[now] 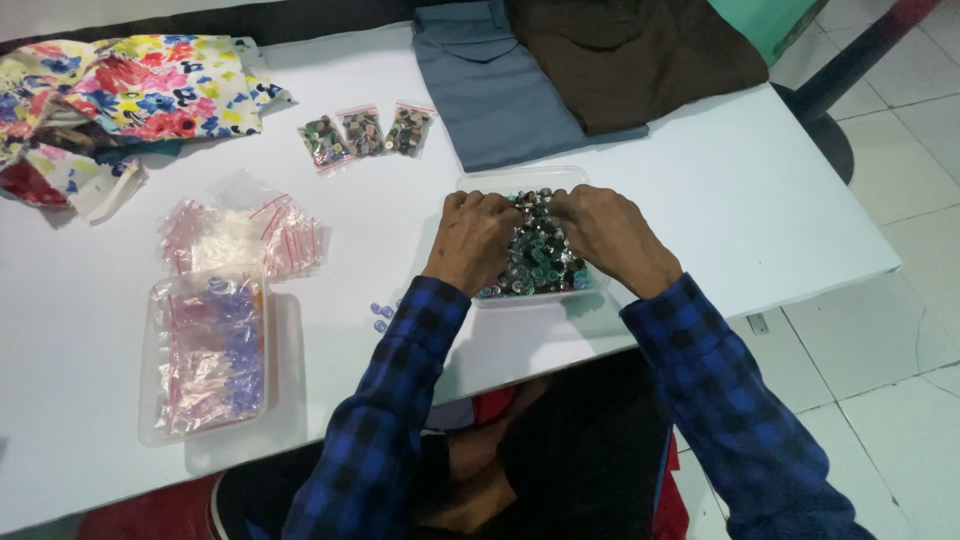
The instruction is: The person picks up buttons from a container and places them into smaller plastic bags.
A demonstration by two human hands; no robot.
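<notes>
**Both hands in a tray of buttons**

Across the white table (700, 200), largest first: floral cloth (130, 95) at ten o'clock, grey trousers (490, 85) and brown cloth (630, 55) at twelve to one. At eight o'clock sits a clear box (205, 355) of small bags, with loose empty bags (245, 235) above it. At centre, the clear tray (520, 180) holds mixed buttons (535, 260). Left hand (475, 240) and right hand (605, 235) curl loosely into the pile, fingers buried; whether they pinch anything is hidden. Three filled bags (365, 132) lie at eleven.
</notes>
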